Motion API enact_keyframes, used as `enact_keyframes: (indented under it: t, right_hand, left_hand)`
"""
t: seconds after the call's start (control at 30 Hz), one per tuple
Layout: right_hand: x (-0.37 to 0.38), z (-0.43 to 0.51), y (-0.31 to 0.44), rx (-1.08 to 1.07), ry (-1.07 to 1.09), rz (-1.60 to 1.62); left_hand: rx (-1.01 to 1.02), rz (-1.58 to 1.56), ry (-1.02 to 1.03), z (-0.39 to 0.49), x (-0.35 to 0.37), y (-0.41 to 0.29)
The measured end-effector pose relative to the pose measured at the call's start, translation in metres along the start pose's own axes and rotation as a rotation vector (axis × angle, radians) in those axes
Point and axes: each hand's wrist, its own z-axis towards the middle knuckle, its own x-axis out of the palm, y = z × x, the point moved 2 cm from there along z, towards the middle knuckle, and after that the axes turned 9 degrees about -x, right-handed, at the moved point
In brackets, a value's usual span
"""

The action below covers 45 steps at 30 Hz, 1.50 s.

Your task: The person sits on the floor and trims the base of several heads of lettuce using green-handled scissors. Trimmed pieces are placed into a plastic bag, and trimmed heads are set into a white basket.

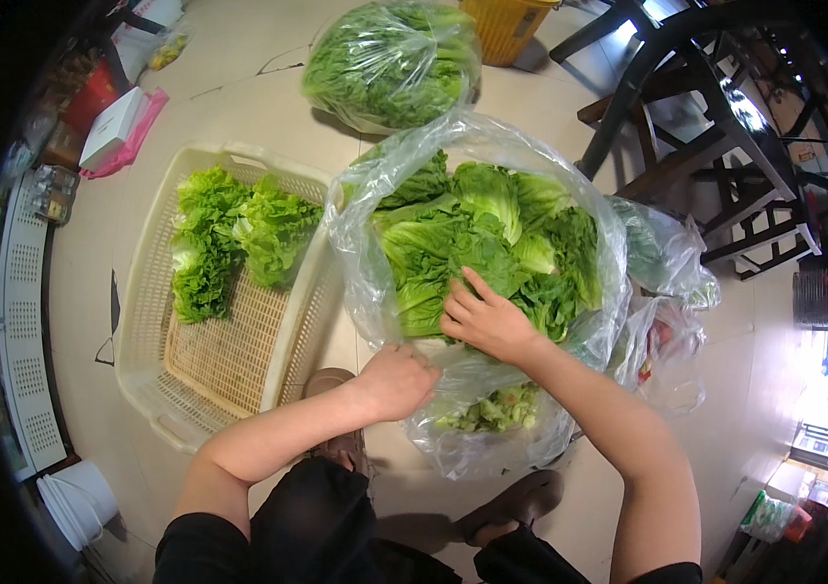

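Observation:
A large clear plastic bag stands open on the floor in front of me, full of romaine-like lettuce heads. My right hand rests on the leaves at the bag's near side, fingers spread. My left hand is curled at the bag's near left rim, seemingly pinching the plastic. Just below, a smaller clear bag contains pale green trimmings. To the left, a cream perforated plastic basket has frilly light-green lettuce in its far part.
Another tied bag of lettuce sits beyond the open one, near a yellow bin. Dark wooden stools and more plastic bags are at the right. A white bucket stands at the lower left.

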Motion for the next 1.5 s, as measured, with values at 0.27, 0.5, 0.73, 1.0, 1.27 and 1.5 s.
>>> enact_keyframes:
  t: [0.27,0.5,0.73,1.0,1.27,1.5]
  right_hand:
    - [-0.026,-0.009,-0.030,0.140,-0.073,0.235]
    - [-0.038,-0.017,-0.040,0.198,-0.038,0.305]
    - [-0.078,-0.049,-0.064,0.558,-0.522,0.801]
    - [-0.139,-0.096,0.028,0.976,-1.149,2.071]
    - [-0.116,-0.117,0.123,1.440,-1.290,2.405]
    - [-0.089,-0.126,0.166,1.646,-1.226,2.425]
  left_hand:
    - [-0.508,-1.131,0.103,0.039,0.014,0.014]
    - [-0.650,-2.174,0.104,0.075,0.029,0.025]
    - [-0.285,-1.567,-0.347,0.004,-0.075,0.007]
    - [0.114,-1.421,-0.359,-0.006,-0.113,-0.015]
    - [-0.070,-2.112,0.527,-0.008,-0.039,-0.079]
    - [-0.356,-1.863,0.599,-0.013,-0.008,-0.084]
